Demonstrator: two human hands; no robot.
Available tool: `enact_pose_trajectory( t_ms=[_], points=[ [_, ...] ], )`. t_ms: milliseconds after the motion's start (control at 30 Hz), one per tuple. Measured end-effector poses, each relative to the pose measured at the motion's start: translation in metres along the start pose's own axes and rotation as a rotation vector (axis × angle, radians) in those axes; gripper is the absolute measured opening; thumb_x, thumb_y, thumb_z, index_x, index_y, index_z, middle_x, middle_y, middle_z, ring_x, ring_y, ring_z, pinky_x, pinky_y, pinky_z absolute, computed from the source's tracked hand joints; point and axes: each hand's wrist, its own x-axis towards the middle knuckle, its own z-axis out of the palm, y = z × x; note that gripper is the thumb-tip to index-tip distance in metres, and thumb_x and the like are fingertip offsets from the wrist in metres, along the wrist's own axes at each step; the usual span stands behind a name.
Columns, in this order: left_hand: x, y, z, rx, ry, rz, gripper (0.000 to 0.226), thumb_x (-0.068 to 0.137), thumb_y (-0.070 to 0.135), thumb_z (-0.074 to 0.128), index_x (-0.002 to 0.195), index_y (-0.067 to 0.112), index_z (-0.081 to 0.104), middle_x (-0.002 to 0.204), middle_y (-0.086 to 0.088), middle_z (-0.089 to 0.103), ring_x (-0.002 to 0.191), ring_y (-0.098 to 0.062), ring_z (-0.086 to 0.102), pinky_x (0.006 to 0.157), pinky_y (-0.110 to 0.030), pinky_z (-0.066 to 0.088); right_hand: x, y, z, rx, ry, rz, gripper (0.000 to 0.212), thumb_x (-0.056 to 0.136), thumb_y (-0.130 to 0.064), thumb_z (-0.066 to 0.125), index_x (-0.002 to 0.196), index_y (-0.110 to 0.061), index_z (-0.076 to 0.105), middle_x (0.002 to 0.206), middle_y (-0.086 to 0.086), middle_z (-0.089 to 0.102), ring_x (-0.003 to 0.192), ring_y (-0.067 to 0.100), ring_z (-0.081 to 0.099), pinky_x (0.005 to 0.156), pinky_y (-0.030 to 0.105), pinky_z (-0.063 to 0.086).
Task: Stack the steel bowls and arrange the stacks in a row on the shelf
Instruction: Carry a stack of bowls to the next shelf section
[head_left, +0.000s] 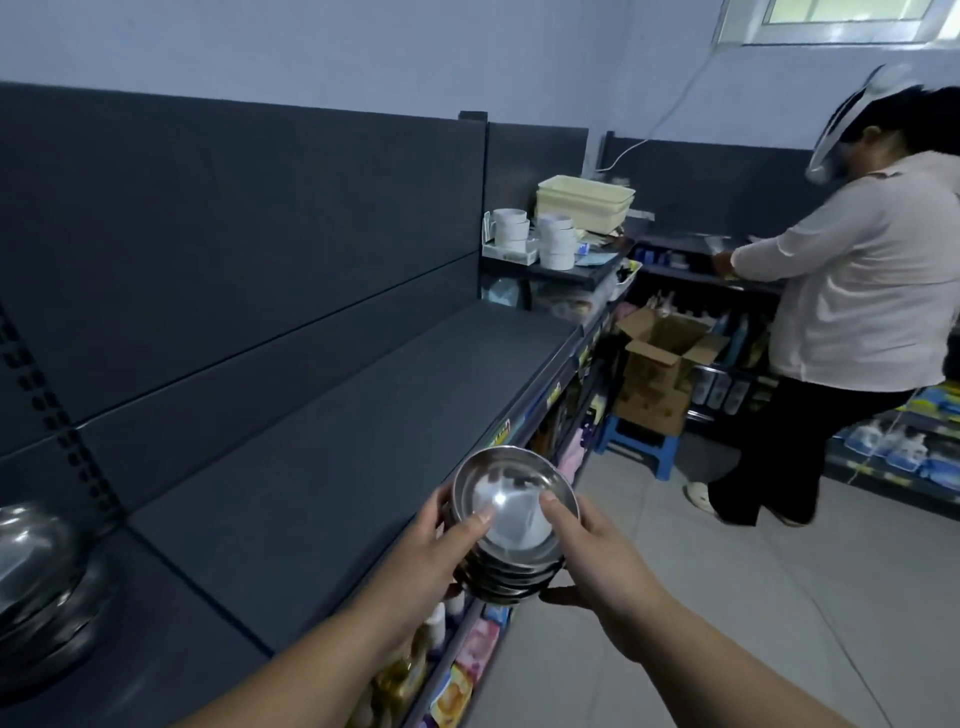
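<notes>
A stack of several steel bowls (511, 525) is held in the air just off the front edge of the dark grey shelf (322, 447). My left hand (441, 545) grips the stack's left side with its thumb over the top bowl's rim. My right hand (587, 561) grips the right side, thumb inside the rim and fingers under the bottom bowl. Another stack of larger steel bowls (41, 582) stands on the shelf at the far left, partly cut off by the frame edge.
White cups (511, 228) and cream trays (584, 200) sit at the shelf's far end. A person (852, 291) stands at the right by another shelf. An open cardboard box (660, 358) rests on a blue stool (636, 447). Packaged goods fill the lower shelves.
</notes>
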Motion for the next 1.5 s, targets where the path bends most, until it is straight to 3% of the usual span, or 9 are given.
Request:
enact_pose_trajectory(
  t_ms=[233,400,600,767,833,1000,1167,1300,1500],
  points=[
    [0.135,0.02,0.034,-0.036,0.107,0.049,0.054,0.073,0.048,0.067,0.124,0.041,0.051,0.111,0.009,0.072,0.104,-0.011,0.068,0.096,-0.04,0.052,0.145,-0.029,-0.055,-0.017,-0.081,-0.081,0.03,0.086,-0.061,0.054,0.113,-0.048,0.053,0.112,-0.012,0.064,0.104,0.012,0.062,0.089,0.044,0.056],
    [0.232,0.042,0.069,-0.063,0.211,0.053,0.038,0.084,0.046,0.062,0.12,0.046,0.051,0.103,0.017,0.072,0.092,0.001,0.069,0.07,-0.02,0.055,0.253,-0.064,-0.103,-0.04,-0.188,-0.127,0.034,0.083,-0.06,0.059,0.114,-0.047,0.058,0.108,-0.017,0.068,0.102,0.007,0.064,0.095,0.043,0.053],
    [0.33,0.05,0.069,-0.068,0.341,0.026,0.036,0.09,0.036,0.061,0.123,0.046,0.05,0.103,0.023,0.07,0.089,0.007,0.067,0.068,-0.018,0.051,0.365,-0.092,-0.115,-0.055,-0.316,-0.087,0.032,0.084,-0.056,0.06,0.115,-0.047,0.059,0.11,-0.009,0.071,0.099,0.018,0.07,0.082,0.045,0.06],
    [0.405,0.049,0.045,-0.1,0.421,-0.017,0.022,0.093,0.02,0.058,0.102,0.04,0.055,0.075,0.025,0.071,0.065,0.01,0.066,0.045,-0.012,0.048,0.441,-0.11,-0.096,-0.07,-0.353,-0.076,0.026,0.091,-0.047,0.058,0.116,-0.04,0.058,0.106,-0.01,0.071,0.092,0.012,0.07,0.073,0.035,0.061],
    [0.434,0.05,0.034,-0.105,0.427,-0.026,0.023,0.094,0.017,0.057,0.101,0.039,0.054,0.077,0.019,0.072,0.063,0.009,0.066,0.044,-0.012,0.048,0.472,-0.116,-0.089,-0.078,-0.36,-0.053,0.023,0.091,-0.046,0.059,0.113,-0.039,0.06,0.1,-0.007,0.074,0.085,0.015,0.073,0.066,0.031,0.06],
    [0.49,0.053,0.008,-0.131,0.482,-0.088,0.025,0.093,0.027,0.058,0.111,0.043,0.054,0.104,0.018,0.069,0.082,0.004,0.069,0.054,-0.015,0.051,0.54,-0.134,-0.071,-0.112,-0.423,0.003,0.024,0.089,-0.05,0.06,0.11,-0.038,0.063,0.1,-0.005,0.075,0.089,0.02,0.071,0.066,0.031,0.058],
    [0.533,0.059,-0.009,-0.12,0.561,-0.089,0.027,0.09,0.034,0.06,0.113,0.047,0.054,0.105,0.021,0.07,0.09,0.002,0.066,0.056,-0.016,0.049,0.599,-0.145,-0.054,-0.12,-0.492,0.034,0.027,0.085,-0.053,0.062,0.107,-0.036,0.065,0.102,-0.002,0.074,0.087,0.02,0.069,0.062,0.031,0.055],
    [0.564,0.057,-0.02,-0.121,0.664,-0.099,0.033,0.087,0.04,0.062,0.115,0.053,0.052,0.112,0.018,0.068,0.107,-0.01,0.063,0.087,-0.038,0.052,0.643,-0.156,-0.041,-0.167,-0.577,0.021,0.029,0.087,-0.054,0.059,0.111,-0.037,0.063,0.102,-0.008,0.074,0.095,0.016,0.07,0.077,0.038,0.06],
    [0.596,0.057,-0.016,-0.163,0.886,-0.04,0.037,0.087,0.033,0.063,0.12,0.048,0.053,0.115,0.013,0.069,0.108,-0.012,0.064,0.095,-0.04,0.052,0.69,-0.168,-0.03,-0.164,-0.737,-0.012,0.035,0.088,-0.05,0.06,0.121,-0.037,0.057,0.113,-0.009,0.067,0.096,0.009,0.064,0.063,0.024,0.054]
  ],
)
